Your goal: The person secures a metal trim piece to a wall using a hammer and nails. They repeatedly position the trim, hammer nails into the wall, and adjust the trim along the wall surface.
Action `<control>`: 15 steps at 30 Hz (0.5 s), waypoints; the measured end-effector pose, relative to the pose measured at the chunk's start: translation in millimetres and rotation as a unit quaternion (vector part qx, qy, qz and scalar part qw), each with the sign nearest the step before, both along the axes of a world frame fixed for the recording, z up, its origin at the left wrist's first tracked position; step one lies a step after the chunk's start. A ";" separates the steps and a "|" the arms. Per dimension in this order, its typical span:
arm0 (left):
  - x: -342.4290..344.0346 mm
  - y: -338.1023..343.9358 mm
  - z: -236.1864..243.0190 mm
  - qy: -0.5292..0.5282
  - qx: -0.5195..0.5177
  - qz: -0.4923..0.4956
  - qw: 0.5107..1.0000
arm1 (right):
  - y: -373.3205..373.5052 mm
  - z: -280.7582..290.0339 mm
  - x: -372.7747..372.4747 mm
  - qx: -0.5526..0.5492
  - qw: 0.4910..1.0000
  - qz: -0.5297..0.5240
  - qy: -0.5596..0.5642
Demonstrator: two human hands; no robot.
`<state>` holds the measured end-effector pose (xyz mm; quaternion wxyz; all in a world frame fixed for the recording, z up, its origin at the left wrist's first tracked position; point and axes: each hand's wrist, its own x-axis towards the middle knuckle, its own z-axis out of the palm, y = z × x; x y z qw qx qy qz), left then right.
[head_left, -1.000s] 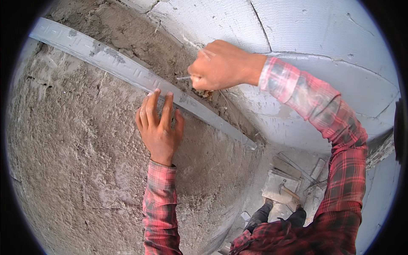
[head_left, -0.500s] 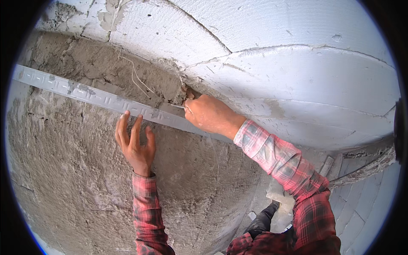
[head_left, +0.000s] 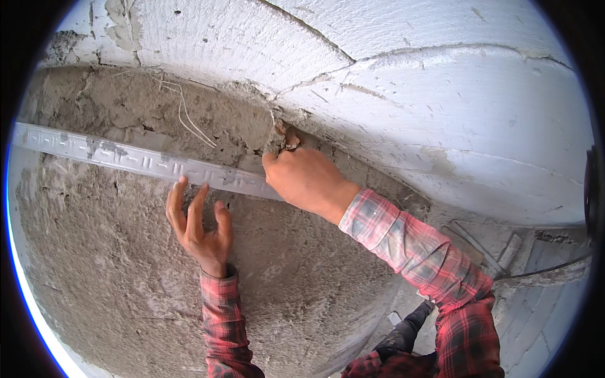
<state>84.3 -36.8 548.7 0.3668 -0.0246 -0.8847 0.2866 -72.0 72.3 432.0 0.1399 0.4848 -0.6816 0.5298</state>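
A long pale strip (head_left: 135, 157) with rows of stamped slots runs slantwise along the edge of the rough mortar surface. My left hand (head_left: 205, 236) has its fingers spread, the fingertips at the strip's lower edge. Closed into a fist, my right hand (head_left: 309, 179) sits over the strip farther right, hiding part of it. Whatever its fingers pinch is hidden from view. Just beyond the knuckles is a broken brownish hole (head_left: 291, 138) in the mortar. A thin white string (head_left: 183, 113) hangs in a loop above the strip.
White block wall (head_left: 454, 126) with mortar joints fills the upper right. Rough grey mortar (head_left: 126, 252) spreads below the strip. Lengths of narrow material (head_left: 509, 252) and a pale bar (head_left: 545, 276) lie at the lower right, near my leg (head_left: 403, 334).
The view has shifted slightly. My right hand has turned over more, and the thin pale piece that stuck out from its fingers no longer shows. My left hand stays at the strip.
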 end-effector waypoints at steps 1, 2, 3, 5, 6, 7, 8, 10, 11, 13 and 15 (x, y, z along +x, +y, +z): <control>-0.1 -0.1 -0.5 -0.001 0.006 -0.009 1.000 | -0.3 0.6 0.4 0.015 1.000 -0.004 0.015; -0.3 -0.1 -0.9 0.001 0.013 -0.008 1.000 | -0.3 1.5 0.7 0.011 0.999 -0.015 0.033; -0.1 0.5 -1.1 0.006 0.020 -0.007 1.000 | -0.1 2.3 1.0 0.023 1.000 -0.008 0.016; -1.4 3.2 -0.5 0.022 0.028 -0.022 0.999 | 1.2 4.4 1.5 0.011 1.000 -0.005 -0.013; -2.3 5.7 0.7 0.027 0.023 -0.042 0.998 | 2.1 5.3 2.0 0.014 0.999 0.014 -0.045; -3.5 9.4 2.8 0.023 0.009 -0.022 0.999 | 3.2 6.6 2.3 0.016 0.996 0.031 -0.077; -5.7 14.1 5.0 0.016 -0.015 -0.017 1.000 | 4.0 7.6 2.9 0.018 0.993 0.047 -0.108; -13.7 24.8 10.2 -0.047 -0.035 0.001 0.998 | 4.6 9.6 4.5 0.028 0.989 0.060 -0.133; -22.8 28.8 13.8 -0.101 -0.034 0.014 0.994 | 4.2 10.3 5.4 0.029 0.987 0.060 -0.143; -45.6 35.8 18.9 -0.193 -0.035 0.036 0.980 | 2.2 11.4 7.2 0.007 0.990 0.042 -0.135; -64.6 41.4 19.2 -0.280 -0.034 0.066 0.957 | -1.0 12.0 6.6 0.000 0.990 0.042 -0.136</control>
